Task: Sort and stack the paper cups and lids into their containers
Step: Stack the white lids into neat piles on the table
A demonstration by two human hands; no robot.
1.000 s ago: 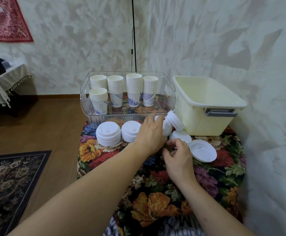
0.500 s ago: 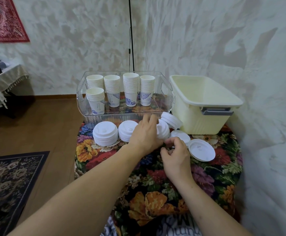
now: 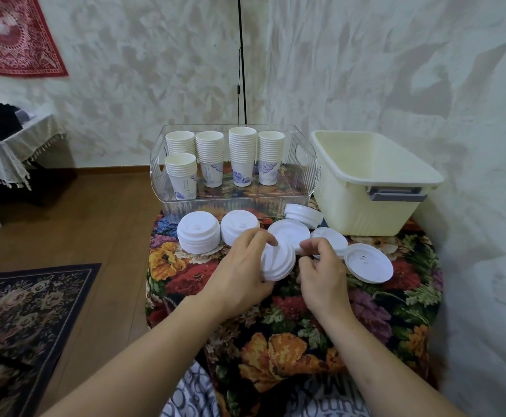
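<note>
My left hand point(image 3: 239, 272) grips a small stack of white lids point(image 3: 277, 261), tilted on edge above the floral tablecloth. My right hand point(image 3: 321, 266) hovers just right of that stack with curled fingers, and I cannot tell whether it pinches anything. More white lid stacks point(image 3: 199, 233) lie in a row in front of the clear bin point(image 3: 306, 176), which holds several stacks of paper cups point(image 3: 241, 155). A single lid point(image 3: 367, 261) lies upside down at the right. The cream tub point(image 3: 366, 212) stands to the right of the clear bin.
The small table's floral cloth point(image 3: 291, 326) drops off at the left toward a wooden floor and a dark rug point(image 3: 20, 320). A wall runs close along the right side. A black cord point(image 3: 241, 61) hangs behind the clear bin.
My left hand has pulled back from the row of lids toward me, lifting a stack of lids and tilting it on edge. My right hand has stayed beside it.
</note>
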